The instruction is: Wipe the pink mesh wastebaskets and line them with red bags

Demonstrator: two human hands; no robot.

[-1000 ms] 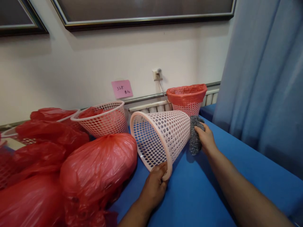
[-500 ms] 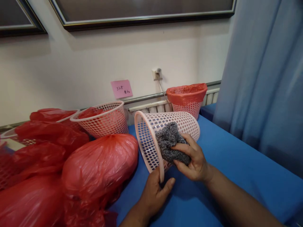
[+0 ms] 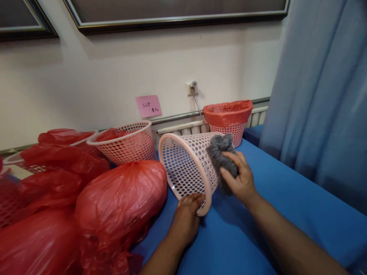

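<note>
Across the upper half, a pale wall (image 3: 114,72), with a picture frame (image 3: 183,23) along the top edge; at right, a blue curtain (image 3: 309,103) hanging in folds. From center to lower right, a blue table (image 3: 289,210). Heaped over the lower left, red bags (image 3: 123,191). In the middle, a tipped basket (image 3: 199,147) over on its side, mouth toward the lower left, long axis running from there back to the right, far end mostly hidden; cannot tell whether resting fully on the table. Just behind, at center left, an upright basket (image 3: 130,147); right of center, a lined basket (image 3: 228,118) with red plastic folded over its top. From bottom center, the left hand (image 3: 185,217), fingers curled around the lower part of the rim (image 3: 208,193), thumb not clear; from that grip, tipped basket extending up and to the right. From lower right, the right hand (image 3: 239,177), nearer the far end, clasping a grey cloth (image 3: 219,151) against the outer side, right of the mouth; from this second grip, tipped basket lying to the left. Smallest, on the wall, a pink card (image 3: 148,106) and a socket (image 3: 191,89).
</note>
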